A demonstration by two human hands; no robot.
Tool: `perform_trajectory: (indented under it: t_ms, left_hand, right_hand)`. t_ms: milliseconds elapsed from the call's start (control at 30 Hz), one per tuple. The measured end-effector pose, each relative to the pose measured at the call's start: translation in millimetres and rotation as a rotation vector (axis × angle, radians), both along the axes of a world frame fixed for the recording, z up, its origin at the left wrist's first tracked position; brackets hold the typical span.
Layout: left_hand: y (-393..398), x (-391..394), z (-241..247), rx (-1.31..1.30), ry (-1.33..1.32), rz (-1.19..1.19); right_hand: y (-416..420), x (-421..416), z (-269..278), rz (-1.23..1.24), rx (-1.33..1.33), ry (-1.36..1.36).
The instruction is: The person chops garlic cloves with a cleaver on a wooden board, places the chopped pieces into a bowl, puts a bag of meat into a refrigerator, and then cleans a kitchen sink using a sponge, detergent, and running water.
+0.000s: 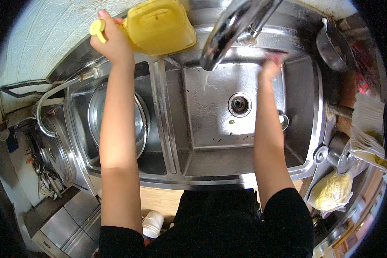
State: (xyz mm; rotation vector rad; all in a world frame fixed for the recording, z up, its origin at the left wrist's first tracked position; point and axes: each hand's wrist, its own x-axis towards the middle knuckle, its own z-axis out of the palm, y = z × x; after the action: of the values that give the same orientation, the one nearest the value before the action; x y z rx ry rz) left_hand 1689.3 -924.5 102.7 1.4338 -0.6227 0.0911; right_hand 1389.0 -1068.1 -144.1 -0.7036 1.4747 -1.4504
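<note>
My left hand (113, 42) is closed around the handle of a yellow plastic container (161, 29) at the back of the sink, its yellow cap (97, 28) showing beside my thumb. My right hand (272, 66) is blurred over the back right of the large steel basin (209, 135); something pinkish shows at its fingers, too blurred to name, and I cannot tell whether it is held. The drain (239, 104) and small food scraps (232, 122) lie in the basin. A small round cup-like thing (284, 122) is partly hidden by my right forearm.
A large metal faucet (225, 35) reaches over the basin. The left basin holds a round metal bowl (95, 113), partly behind my left arm. A dark pan (333, 48), a lidded metal pot (337, 150) and a plastic bag of yellowish food (332, 192) stand at the right.
</note>
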Motion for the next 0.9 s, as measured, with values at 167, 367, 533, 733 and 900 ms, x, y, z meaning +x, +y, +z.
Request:
perform_trajectory:
  t_ms: [167,367,533,733,900]
  left_hand:
    - [-0.6,5.0,-0.2,0.096,0.002,-0.036]
    - [5.2,26.1,-3.7,0.159,-0.045,-0.173]
    - [9.8,17.8,-33.4,0.270,-0.161,-0.195]
    - [106.4,-39.1,-123.3,0.880,-0.479,-0.160]
    - [131.3,-59.3,-159.7,1.277,-0.363,-0.213]
  right_hand:
    - [125.8,199.5,82.3,0.196,0.034,-0.352]
    - [102.4,177.7,29.4,0.248,0.168,0.147]
    - [-85.3,-50.2,-107.0,-0.134,-0.309,0.395]
    - [1.7,56.8,-120.8,0.022,-0.137,0.033]
    - [192.1,202.8,-118.6,0.897,-0.283,1.049]
